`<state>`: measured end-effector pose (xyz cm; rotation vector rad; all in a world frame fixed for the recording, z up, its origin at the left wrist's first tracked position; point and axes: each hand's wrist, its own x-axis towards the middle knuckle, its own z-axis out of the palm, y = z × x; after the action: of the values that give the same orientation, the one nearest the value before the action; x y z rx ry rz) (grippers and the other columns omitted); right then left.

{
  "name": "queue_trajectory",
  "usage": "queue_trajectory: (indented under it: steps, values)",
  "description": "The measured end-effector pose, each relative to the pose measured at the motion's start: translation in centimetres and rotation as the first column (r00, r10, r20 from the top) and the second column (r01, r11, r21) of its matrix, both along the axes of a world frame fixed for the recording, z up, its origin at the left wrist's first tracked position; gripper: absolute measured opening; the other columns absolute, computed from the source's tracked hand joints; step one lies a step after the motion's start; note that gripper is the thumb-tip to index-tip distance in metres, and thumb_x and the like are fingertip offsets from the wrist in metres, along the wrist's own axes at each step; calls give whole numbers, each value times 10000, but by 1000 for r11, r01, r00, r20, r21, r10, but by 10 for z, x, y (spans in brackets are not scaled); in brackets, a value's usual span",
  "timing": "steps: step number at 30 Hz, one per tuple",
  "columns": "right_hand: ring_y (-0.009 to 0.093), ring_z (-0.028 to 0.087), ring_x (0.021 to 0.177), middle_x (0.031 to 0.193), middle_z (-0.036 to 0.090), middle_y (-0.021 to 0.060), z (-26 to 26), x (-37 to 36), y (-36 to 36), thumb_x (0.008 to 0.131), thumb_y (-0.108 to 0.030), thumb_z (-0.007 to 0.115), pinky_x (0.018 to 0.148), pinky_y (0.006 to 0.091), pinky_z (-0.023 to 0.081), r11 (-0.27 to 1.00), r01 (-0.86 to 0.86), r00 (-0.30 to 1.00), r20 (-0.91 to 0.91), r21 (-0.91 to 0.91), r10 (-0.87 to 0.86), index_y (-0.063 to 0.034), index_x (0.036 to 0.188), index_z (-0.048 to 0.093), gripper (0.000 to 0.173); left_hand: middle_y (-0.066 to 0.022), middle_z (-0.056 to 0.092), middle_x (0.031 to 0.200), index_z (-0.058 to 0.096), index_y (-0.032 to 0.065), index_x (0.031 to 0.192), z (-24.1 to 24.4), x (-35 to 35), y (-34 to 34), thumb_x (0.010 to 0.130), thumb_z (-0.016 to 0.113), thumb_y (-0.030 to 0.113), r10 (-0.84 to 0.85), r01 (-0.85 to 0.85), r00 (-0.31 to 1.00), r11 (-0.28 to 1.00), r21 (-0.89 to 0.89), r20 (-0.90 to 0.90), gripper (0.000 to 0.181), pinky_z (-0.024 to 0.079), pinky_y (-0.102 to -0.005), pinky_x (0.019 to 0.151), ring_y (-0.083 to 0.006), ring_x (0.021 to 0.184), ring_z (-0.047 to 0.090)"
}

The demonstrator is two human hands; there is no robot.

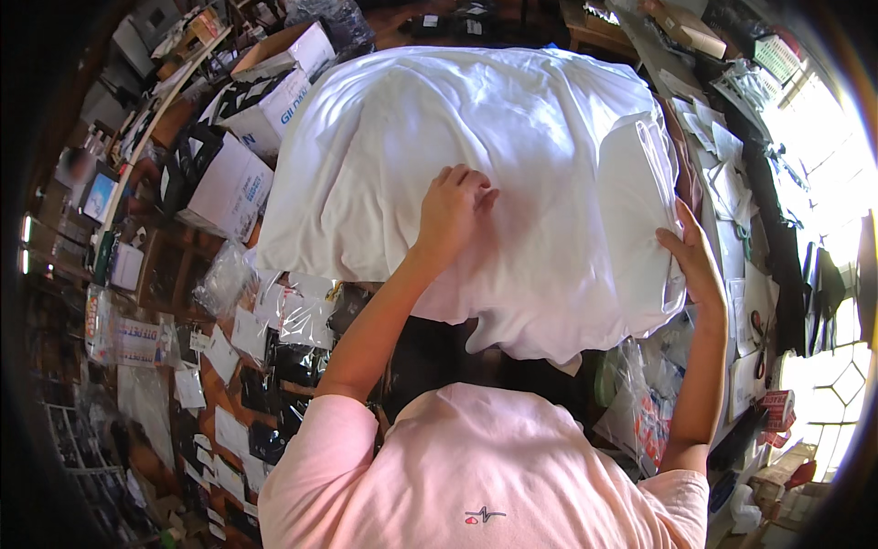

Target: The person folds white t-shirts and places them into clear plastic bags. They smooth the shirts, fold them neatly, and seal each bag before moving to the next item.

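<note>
A large white cloth point(535, 171) lies spread and wrinkled before me, its near edge hanging down in loose folds. On the cloth's right side is a folded stack of white fabric point(634, 199). My right hand point(689, 254) grips the outer right edge of that stack, thumb on top, with the other fingers partly hidden. Over the middle of the cloth my left hand point(463, 189) is raised with curled fingers; I cannot tell whether it touches the fabric or pinches any of it.
Cardboard boxes point(230, 185) holding dark packets stand at the left. Clear plastic bags point(309, 316) and papers lie at the lower left. To the right, a long table point(720, 240) bears papers, scissors point(760, 343) and a roll of red printed tape point(778, 410) beside a bright window.
</note>
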<state>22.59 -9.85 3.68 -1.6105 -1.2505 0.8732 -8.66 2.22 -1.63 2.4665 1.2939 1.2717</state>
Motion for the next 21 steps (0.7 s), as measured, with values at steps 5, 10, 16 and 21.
queue_trajectory:
  steps: [5,10,16,21]
  values:
    - [227,408,1222,1348,400,197,-9,1,-3,842,-149,582,1025,301,291,999,31,981,191,-17,-27,66,1366,289,637,-82,635,923,647,48,867,-2,12,-36,745,686,167,-16,29,994,993,118,-109,175,475,-332,736,-254,885,581]
    - [232,402,1231,1358,393,195,-6,0,-2,838,-150,587,1034,302,278,999,27,984,175,-32,-20,67,1364,292,641,-78,666,810,664,14,841,0,6,-23,773,681,176,-69,99,984,978,-186,162,177,477,-300,665,-223,753,620]
    - [229,406,1230,1364,391,189,-13,2,-3,833,-148,578,1036,301,278,997,71,986,155,-33,-65,65,1368,286,646,-74,663,729,673,-1,860,27,3,-9,851,609,156,119,170,923,727,-665,366,170,471,-288,621,-139,715,642]
    - [240,389,1253,1379,375,197,-13,2,-4,825,-162,578,1044,300,267,999,37,996,76,-26,-35,64,1369,284,659,-142,640,942,512,11,1142,18,8,-5,903,512,58,11,428,675,808,-405,737,243,527,-292,749,-195,847,647]
